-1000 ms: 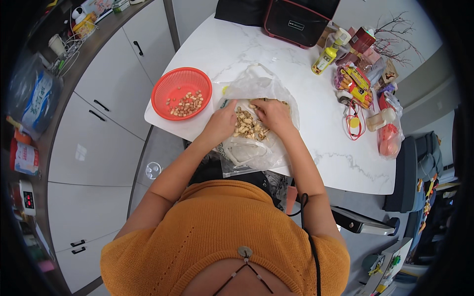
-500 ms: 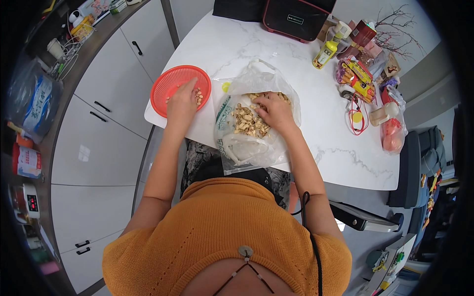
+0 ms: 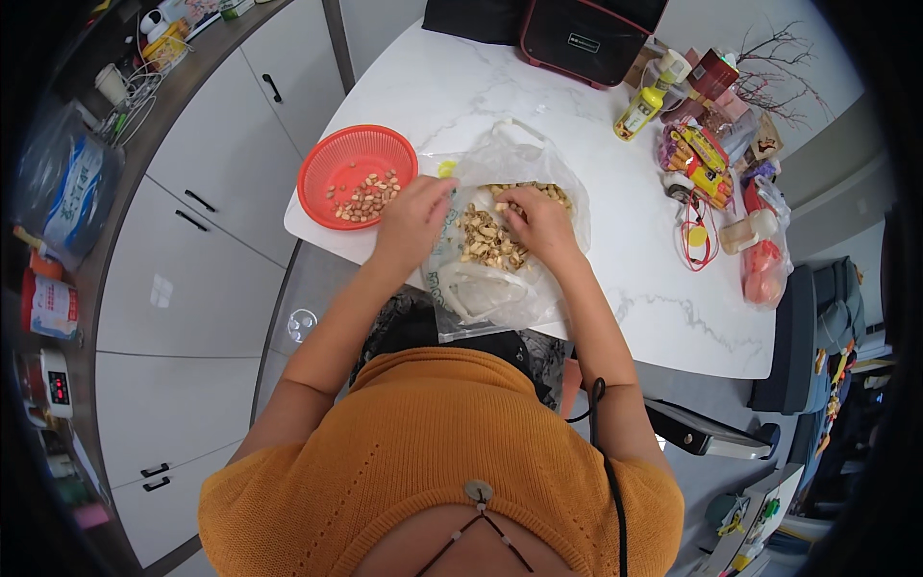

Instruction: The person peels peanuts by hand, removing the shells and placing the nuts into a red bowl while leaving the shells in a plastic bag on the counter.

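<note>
Cracked peanut shells (image 3: 488, 242) lie heaped in the middle of a translucent white plastic bag (image 3: 527, 162) spread at the near edge of a table, with whole peanuts (image 3: 550, 190) behind them, inside the bag. Green lettering, creased and partly hidden, runs down the bag's left side. The right hand (image 3: 540, 225) is over the bag, fingers curled in toward the thumb beside a pale peanut; whether it grips one I cannot tell. The left hand (image 3: 413, 219) hovers between the bag and a basket, fingers bent and drawn together; whether anything is in them I cannot tell. The red plastic basket (image 3: 315, 202), just left of that hand, holds shelled kernels (image 3: 370, 198), brown and cream. Underneath is the white, grey-veined table (image 3: 663, 308). At its far side stands a black appliance (image 3: 586, 53) with red edging and a small lettered plate. To the right are a yellow bottle (image 3: 637, 115) with a printed label and a yellow-and-red food packet (image 3: 707, 171). Far left, a large clear water bottle (image 3: 79, 192) wears a blue label with white characters.
</note>
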The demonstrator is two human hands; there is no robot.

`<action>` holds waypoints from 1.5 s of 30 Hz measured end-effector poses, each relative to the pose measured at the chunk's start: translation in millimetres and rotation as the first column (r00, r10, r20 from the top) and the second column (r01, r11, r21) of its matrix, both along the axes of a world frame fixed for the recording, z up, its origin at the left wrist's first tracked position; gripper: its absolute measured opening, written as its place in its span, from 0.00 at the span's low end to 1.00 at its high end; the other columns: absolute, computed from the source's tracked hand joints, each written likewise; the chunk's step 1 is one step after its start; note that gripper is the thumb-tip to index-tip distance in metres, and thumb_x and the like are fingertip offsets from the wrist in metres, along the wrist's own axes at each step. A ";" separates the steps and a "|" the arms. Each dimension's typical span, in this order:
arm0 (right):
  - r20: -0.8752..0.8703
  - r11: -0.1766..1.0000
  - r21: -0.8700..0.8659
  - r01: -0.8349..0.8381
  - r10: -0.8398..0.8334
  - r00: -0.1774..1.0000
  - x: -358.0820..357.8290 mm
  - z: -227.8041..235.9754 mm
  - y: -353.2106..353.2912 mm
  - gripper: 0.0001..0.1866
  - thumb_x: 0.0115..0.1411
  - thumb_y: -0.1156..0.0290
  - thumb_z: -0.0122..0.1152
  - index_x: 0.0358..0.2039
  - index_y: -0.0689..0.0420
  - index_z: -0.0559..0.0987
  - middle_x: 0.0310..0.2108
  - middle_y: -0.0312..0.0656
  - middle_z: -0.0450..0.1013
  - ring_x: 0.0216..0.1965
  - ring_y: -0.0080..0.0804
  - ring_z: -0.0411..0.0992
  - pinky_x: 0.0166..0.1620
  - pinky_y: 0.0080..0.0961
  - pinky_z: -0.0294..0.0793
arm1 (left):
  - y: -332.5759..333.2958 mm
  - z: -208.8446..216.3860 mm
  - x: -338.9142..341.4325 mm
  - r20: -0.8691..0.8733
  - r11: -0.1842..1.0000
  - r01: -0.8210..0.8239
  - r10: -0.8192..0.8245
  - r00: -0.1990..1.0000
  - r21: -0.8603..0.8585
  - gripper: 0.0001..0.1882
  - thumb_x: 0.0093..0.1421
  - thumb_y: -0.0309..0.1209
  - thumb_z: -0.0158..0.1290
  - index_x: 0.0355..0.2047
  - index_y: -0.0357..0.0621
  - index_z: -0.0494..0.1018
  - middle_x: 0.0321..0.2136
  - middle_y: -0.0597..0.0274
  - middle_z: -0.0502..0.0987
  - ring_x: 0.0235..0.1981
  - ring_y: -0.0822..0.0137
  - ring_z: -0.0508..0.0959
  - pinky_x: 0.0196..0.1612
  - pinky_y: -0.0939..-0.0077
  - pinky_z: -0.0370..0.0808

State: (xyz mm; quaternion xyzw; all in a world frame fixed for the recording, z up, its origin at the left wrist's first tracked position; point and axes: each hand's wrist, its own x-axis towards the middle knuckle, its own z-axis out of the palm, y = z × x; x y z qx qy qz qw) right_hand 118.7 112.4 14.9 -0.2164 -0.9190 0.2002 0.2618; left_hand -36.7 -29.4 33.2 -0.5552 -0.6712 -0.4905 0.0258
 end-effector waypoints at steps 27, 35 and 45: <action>-0.271 0.977 -0.154 -0.148 0.102 0.957 -0.3 2.4 -31.0 0.08 0.43 0.76 0.64 0.27 0.58 0.76 0.24 0.38 0.69 0.20 0.26 0.67 0.24 0.19 0.67 | 15.9 -35.1 16.6 0.437 0.906 0.387 -0.282 0.854 -0.172 0.13 0.51 0.24 0.51 0.39 0.39 0.74 0.25 0.62 0.73 0.26 0.75 0.72 0.30 0.82 0.68; -0.304 0.945 -0.310 -0.110 0.011 0.953 0.4 -3.4 -33.7 0.04 0.48 0.76 0.61 0.25 0.61 0.75 0.21 0.39 0.69 0.20 0.24 0.67 0.25 0.18 0.66 | 16.7 -32.3 18.4 0.612 0.889 0.438 -0.272 0.743 -0.137 0.12 0.53 0.25 0.53 0.38 0.35 0.73 0.24 0.67 0.73 0.23 0.80 0.70 0.27 0.87 0.68; -0.328 0.786 -0.595 -0.165 -0.050 0.943 -2.0 -17.4 -27.1 0.04 0.49 0.77 0.61 0.26 0.62 0.77 0.22 0.33 0.70 0.22 0.14 0.65 0.26 0.11 0.65 | 18.0 -28.8 13.7 0.771 0.842 0.505 -0.189 0.608 -0.192 0.04 0.54 0.25 0.52 0.29 0.37 0.72 0.20 0.68 0.72 0.20 0.80 0.70 0.23 0.88 0.68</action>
